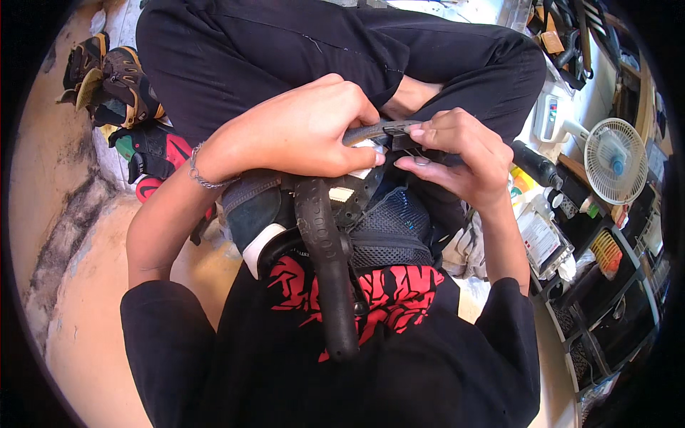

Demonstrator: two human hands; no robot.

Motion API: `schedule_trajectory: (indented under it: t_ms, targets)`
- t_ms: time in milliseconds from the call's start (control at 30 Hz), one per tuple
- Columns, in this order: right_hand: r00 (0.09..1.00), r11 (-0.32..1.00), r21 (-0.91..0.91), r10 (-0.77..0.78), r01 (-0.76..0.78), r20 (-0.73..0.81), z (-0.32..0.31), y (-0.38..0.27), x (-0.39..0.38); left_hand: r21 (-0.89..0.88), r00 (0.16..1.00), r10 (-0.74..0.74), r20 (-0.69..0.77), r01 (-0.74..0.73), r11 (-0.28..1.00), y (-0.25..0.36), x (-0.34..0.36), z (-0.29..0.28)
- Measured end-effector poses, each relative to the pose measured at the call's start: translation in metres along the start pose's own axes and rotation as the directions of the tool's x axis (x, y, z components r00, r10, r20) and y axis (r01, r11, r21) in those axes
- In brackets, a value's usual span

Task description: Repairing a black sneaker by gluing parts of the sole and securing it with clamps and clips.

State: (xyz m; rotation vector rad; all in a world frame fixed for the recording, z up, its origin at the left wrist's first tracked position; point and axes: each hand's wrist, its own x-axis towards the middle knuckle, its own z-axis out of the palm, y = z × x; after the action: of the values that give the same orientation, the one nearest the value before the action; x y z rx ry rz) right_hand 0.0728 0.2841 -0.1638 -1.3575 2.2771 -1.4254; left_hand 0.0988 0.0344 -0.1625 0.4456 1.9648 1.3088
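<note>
My left hand (321,128) is closed around a curved grey-black strip (367,133), which looks like a shoe's sole edge, with its fingertips on a pale piece below. My right hand (464,153) pinches the strip's right end between thumb and fingers; anything finer there is too small to make out. In my lap under the hands lies a dark shoe (253,210) with a white sole edge, partly hidden by my left wrist. A black textured handle-like bar (328,264) runs from beneath my left hand toward my chest. Beside it sits a black mesh piece (392,221).
My crossed legs (285,57) in dark trousers are beyond my hands. Several shoes (121,78) lie at the far left, a red-and-black one (168,153) nearer. At right are a white fan (615,160), a dark bottle (536,164), a clear container (539,239) and a yellow brush (606,251).
</note>
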Motion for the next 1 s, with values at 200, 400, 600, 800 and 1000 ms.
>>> schedule_trajectory:
  t_ms: [200, 400, 600, 800, 1000]
  targets:
    - [0.985, 0.986, -0.037, 0.162, -0.160, 0.066, -0.003, -0.010, 0.002, 0.001, 0.998, -0.051, 0.038, 0.051, 0.999, -0.003, 0.004, -0.001]
    - [0.980, 0.982, -0.154, 0.134, -0.111, 0.145, -0.008, -0.014, 0.006, 0.008, 1.000, -0.008, -0.008, 0.008, 1.000, -0.010, 0.004, 0.003]
    - [0.967, 0.967, -0.096, 0.243, -0.235, 0.076, -0.028, -0.019, 0.010, -0.031, 1.000, 0.014, 0.007, -0.014, 0.999, -0.014, 0.006, 0.000]
    - [0.978, 0.977, -0.080, 0.203, -0.199, 0.039, -0.029, -0.014, 0.000, 0.084, 0.982, 0.112, -0.154, -0.100, 0.991, -0.011, -0.010, 0.002]
    - [0.997, 0.965, -0.262, -0.010, -0.011, -0.077, -0.008, -0.030, 0.002, 0.306, 0.946, 0.192, -0.261, -0.107, 0.946, 0.013, -0.021, 0.001]
